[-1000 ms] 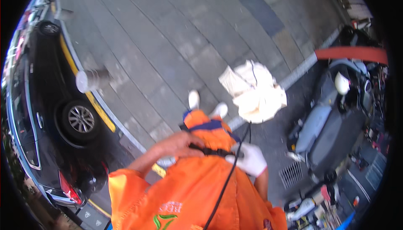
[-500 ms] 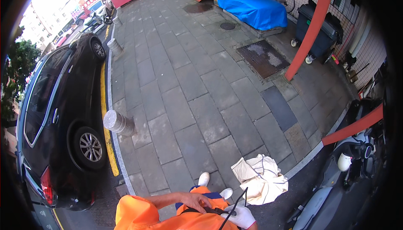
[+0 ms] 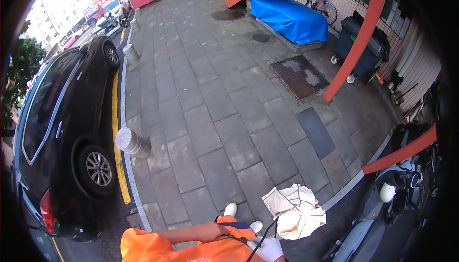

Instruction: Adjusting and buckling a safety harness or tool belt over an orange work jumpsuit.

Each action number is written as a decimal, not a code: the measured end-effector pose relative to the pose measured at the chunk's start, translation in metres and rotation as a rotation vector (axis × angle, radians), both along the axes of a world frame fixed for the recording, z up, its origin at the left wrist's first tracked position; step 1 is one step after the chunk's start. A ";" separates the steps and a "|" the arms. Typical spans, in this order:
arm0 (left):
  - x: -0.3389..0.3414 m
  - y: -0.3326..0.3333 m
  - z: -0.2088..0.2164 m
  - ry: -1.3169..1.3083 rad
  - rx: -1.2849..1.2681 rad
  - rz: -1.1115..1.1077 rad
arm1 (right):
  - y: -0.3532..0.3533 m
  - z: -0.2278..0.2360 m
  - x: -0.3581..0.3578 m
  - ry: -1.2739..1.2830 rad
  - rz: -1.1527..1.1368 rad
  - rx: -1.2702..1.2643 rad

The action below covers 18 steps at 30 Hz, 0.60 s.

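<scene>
At my waist, against the orange clothing [image 3: 205, 251], both hands are at a thin black strap [image 3: 236, 238]. My left hand [image 3: 214, 232] is bare, its fingers closed round the strap's left end. My right hand [image 3: 268, 249], in a white glove, is closed at the other end; its fingertips are partly hidden. A thin black cord [image 3: 273, 223] rises past the glove, and where it ends is unclear. On the paving in front of my right side lies a crumpled cream cloth [image 3: 299, 214] with dark cords over it. My white shoes [image 3: 230, 209] show beside it.
A dark car [image 3: 67, 123] is parked at the left, beyond a yellow line and stone bollards [image 3: 133, 141]. On the right stand scooters [image 3: 382, 214], a red post [image 3: 356, 40] and a wheeled bin [image 3: 361, 42]. A blue tarp [image 3: 289, 18] covers something farther off.
My left hand has shifted slightly left, its fingers drawn in closer round the strap. The right glove has moved a little left too. The cream cloth lies as before.
</scene>
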<state>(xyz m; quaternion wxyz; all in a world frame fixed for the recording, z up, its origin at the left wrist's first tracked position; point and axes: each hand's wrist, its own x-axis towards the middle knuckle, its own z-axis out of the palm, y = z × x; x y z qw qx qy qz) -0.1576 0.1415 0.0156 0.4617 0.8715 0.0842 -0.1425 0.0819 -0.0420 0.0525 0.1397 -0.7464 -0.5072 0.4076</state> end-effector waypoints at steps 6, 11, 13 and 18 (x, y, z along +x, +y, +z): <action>-0.033 -0.016 0.016 0.017 -0.136 0.142 | 0.007 0.017 -0.017 0.102 0.098 -0.147; -0.032 0.000 0.003 -0.105 0.187 0.135 | 0.029 0.025 -0.019 0.030 0.170 -0.046; -0.023 0.025 0.032 -0.275 0.311 0.198 | 0.031 0.027 -0.018 0.013 0.156 -0.028; -0.033 0.023 0.042 -0.011 0.127 0.414 | 0.028 0.035 0.002 0.188 0.000 -0.071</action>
